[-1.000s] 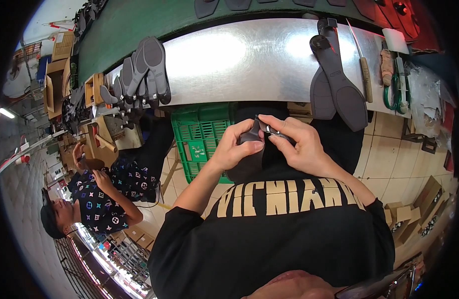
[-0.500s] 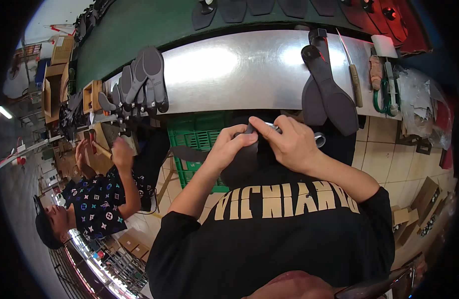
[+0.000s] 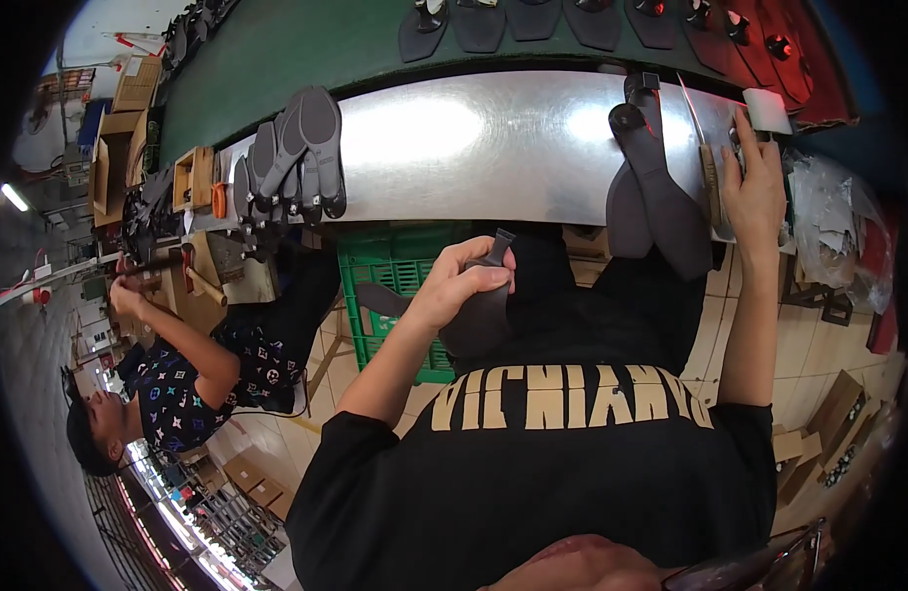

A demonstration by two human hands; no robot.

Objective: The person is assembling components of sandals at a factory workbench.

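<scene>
My left hand (image 3: 466, 283) is closed around a dark grey sandal sole (image 3: 476, 323) held over my lap. A narrow tab on the sole sticks up past my thumb and fingertips, and a curved dark piece shows to the left of my wrist. At the right end of the metal bench, my right hand (image 3: 753, 192) lies over the tools with its fingers stretched out. Beside it is an awl (image 3: 711, 182) with a wooden handle; a white block (image 3: 767, 111) sits just beyond the fingertips. My hand hides most of what lies beneath it.
Two crossed dark soles (image 3: 656, 197) overhang the bench's (image 3: 473, 148) front edge. Stacked soles (image 3: 301, 148) lie at its left. More soles (image 3: 533, 20) line the green belt (image 3: 276, 49). A green crate (image 3: 380, 340) stands below. Another person (image 3: 193, 379) works at left.
My right hand has left the sole and reached to the bench's right end; the shiny metal tool it held no longer shows. My left hand keeps the sole. The other person's arms have shifted.
</scene>
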